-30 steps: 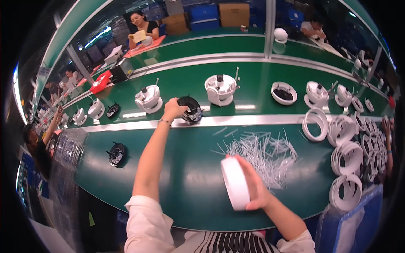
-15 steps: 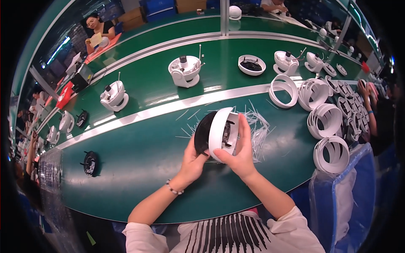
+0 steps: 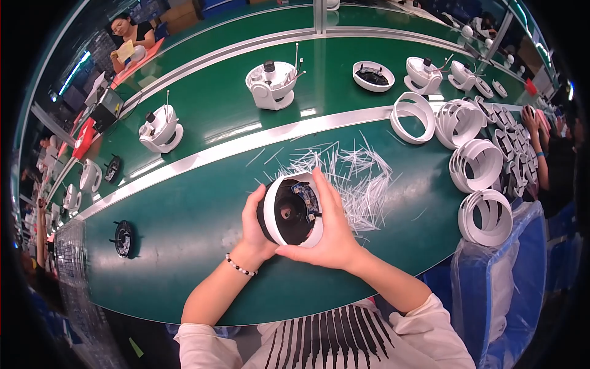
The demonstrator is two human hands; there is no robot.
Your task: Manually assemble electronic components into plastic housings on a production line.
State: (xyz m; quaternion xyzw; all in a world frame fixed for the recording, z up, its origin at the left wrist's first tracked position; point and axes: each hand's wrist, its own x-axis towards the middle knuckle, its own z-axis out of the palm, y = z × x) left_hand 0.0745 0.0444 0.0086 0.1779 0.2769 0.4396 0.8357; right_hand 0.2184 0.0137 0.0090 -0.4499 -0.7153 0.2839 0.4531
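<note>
Both hands hold one round assembly over the middle of the green table. It is a white ring-shaped housing (image 3: 274, 195) fitted around a black round inner part (image 3: 292, 229), whose hollow side now shows, with a small circuit board (image 3: 308, 200) at its upper right. My left hand (image 3: 251, 229) is closed around the black part's left side. On the other side, my right hand (image 3: 335, 232) grips the white housing, thumb along its lower edge and fingers over the top. Just beyond lies a loose heap of thin white strips (image 3: 362, 197).
Several white rings (image 3: 484, 218) are stacked at the right, above a blue plastic-lined bin (image 3: 522, 277). A black round part (image 3: 125, 238) lies at the left. Beyond a metal rail, white camera-like units (image 3: 270, 86) stand on a green belt (image 3: 215, 104). Other people sit farther off.
The housing and black part have turned to show their hollow inside and moved slightly left and down. My hands have shifted around them, and more of the strip heap shows.
</note>
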